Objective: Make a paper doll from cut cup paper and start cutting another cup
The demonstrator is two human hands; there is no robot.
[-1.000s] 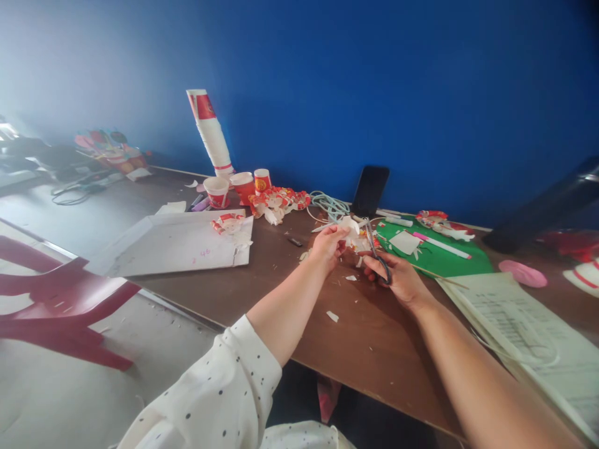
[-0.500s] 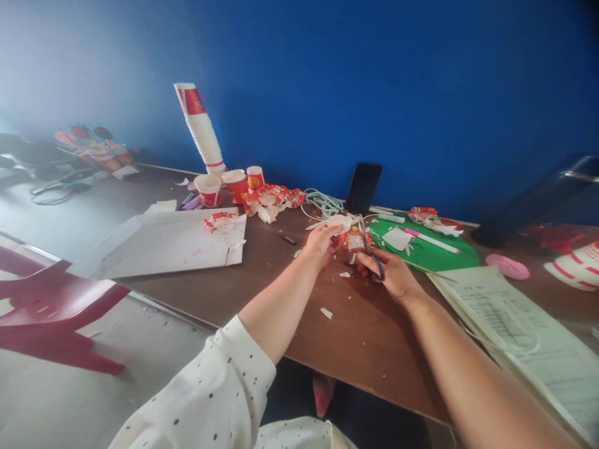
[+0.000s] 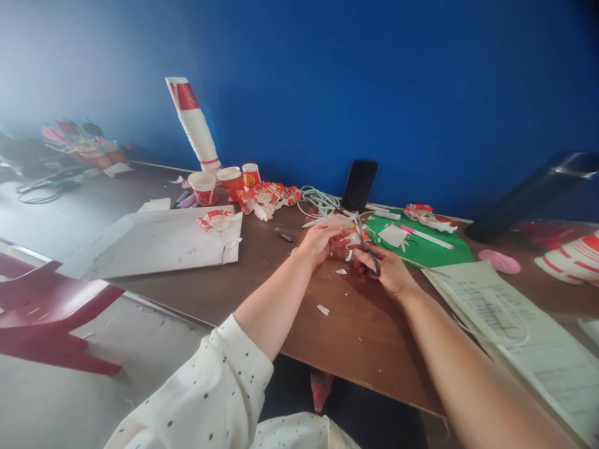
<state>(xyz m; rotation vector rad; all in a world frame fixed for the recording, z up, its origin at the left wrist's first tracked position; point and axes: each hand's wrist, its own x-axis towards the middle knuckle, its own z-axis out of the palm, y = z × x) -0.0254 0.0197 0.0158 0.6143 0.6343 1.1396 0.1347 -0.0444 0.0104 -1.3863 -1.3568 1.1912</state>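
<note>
Over the middle of the brown table (image 3: 262,280), my left hand (image 3: 322,242) is closed, its fingers pinched on a white paper piece (image 3: 339,221) that is partly hidden and a little blurred. Dark-handled scissors (image 3: 372,262) are gripped in my right hand (image 3: 388,269), with their metal blades pointing up and away beside the left fingertips. Whether the blades touch the paper, I cannot tell. Beneath and around both hands lie small white paper scraps (image 3: 322,309).
Paper cups (image 3: 203,187) and a tall cup stack (image 3: 196,131) stand at the back left, near red-and-white cuttings (image 3: 269,198). A phone (image 3: 360,185) leans on the blue wall. Right of my hands are a green sheet (image 3: 449,252), a pink marker (image 3: 428,237) and written papers (image 3: 496,312).
My left hand has turned, so less of the white paper shows above its fingers. The right hand keeps its hold on the scissors. The whole view has shifted slightly.
</note>
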